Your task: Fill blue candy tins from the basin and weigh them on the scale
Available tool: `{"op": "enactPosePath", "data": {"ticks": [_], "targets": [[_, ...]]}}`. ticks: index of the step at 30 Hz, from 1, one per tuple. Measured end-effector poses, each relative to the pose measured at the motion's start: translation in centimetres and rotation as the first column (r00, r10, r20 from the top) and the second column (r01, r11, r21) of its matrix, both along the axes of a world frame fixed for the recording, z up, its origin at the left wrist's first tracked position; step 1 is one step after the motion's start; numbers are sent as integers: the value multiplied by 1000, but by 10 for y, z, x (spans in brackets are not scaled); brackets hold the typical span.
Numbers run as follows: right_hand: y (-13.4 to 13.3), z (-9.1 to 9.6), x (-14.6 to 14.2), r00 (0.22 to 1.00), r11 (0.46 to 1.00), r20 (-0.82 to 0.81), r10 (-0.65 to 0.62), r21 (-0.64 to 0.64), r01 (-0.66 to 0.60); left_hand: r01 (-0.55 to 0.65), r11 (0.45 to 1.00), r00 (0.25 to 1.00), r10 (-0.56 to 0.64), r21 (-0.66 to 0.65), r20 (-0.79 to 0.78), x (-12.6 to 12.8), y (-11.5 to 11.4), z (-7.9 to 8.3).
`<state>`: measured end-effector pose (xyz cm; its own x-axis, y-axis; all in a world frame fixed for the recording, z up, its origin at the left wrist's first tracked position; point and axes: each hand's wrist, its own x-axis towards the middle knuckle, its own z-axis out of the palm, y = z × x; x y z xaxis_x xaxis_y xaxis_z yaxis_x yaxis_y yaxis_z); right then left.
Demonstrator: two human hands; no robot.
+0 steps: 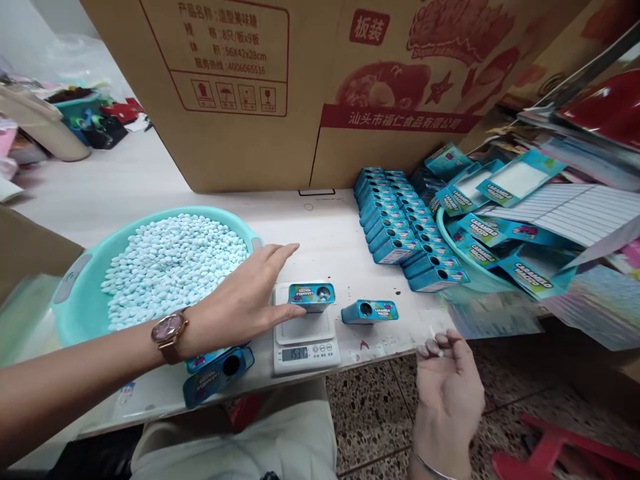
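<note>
My left hand (243, 298), with a watch on the wrist, reaches across the table with fingers stretched out; its thumb touches a small blue candy box (312, 295) lying on a white digital scale (305, 340). My right hand (446, 373) hovers off the table's front edge, palm up, fingers curled, pinching a small white piece (436, 341). Another blue box (370, 311) lies on the table just right of the scale. Two more blue boxes (217, 373) lie under my left wrist.
A teal basin (80, 300) full of pale blue candies stands at left. Rows of blue boxes (400, 227) stand at right, beside flat printed cartons (500, 233) in a teal tub. A large cardboard carton (300, 87) closes off the back. A red stool (560, 447) stands on the floor.
</note>
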<state>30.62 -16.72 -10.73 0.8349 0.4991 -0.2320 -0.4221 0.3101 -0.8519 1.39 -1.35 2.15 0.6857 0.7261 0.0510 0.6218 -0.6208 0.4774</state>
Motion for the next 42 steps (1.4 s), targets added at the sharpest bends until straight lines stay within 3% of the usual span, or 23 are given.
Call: {"op": "enactPosePath", "data": {"ticks": [3,7,9,12,15,17,19,23,27,31,33,35,39,42], "targets": [[4,7,-9,966,992,254,54,-123,-23,25,1000,1000,-25,-3,-12,7,0,0],[9,18,-15,721,908,632,285,-419,9,76,997,996,-75,22,-45,18,2,-8],[12,23,-12,604,857,664,441,-512,-63,91,995,993,-88,36,-73,23,2,-14],[15,26,-7,546,812,633,549,-557,-171,107,994,992,-103,39,-74,27,2,-22],[20,29,-9,658,859,582,478,-464,-215,114,993,991,-111,38,-77,29,3,-28],[26,33,-16,796,920,472,379,-285,-269,115,993,988,-111,39,-110,30,3,-30],[36,39,-28,885,940,318,341,-87,-331,117,992,983,-109,42,-148,30,4,-33],[63,52,-62,912,919,195,361,89,-383,115,992,981,-105,53,-163,29,3,-39],[88,59,-99,835,885,380,398,81,-459,105,993,982,-94,61,-161,25,1,-38],[96,55,-120,579,776,582,571,-151,-613,73,996,989,-66,51,-135,16,-1,-36],[95,51,-119,503,729,595,627,-221,-648,61,998,993,-57,35,-106,10,0,-36],[92,48,-108,549,763,583,598,-204,-614,51,999,995,-49,18,-90,3,0,-36],[80,46,-75,783,935,524,335,-79,-347,35,999,994,-36,-12,-105,-9,1,-31],[66,46,-54,859,981,476,187,-50,-186,34,999,995,-36,-16,-97,-16,2,-27]]}}
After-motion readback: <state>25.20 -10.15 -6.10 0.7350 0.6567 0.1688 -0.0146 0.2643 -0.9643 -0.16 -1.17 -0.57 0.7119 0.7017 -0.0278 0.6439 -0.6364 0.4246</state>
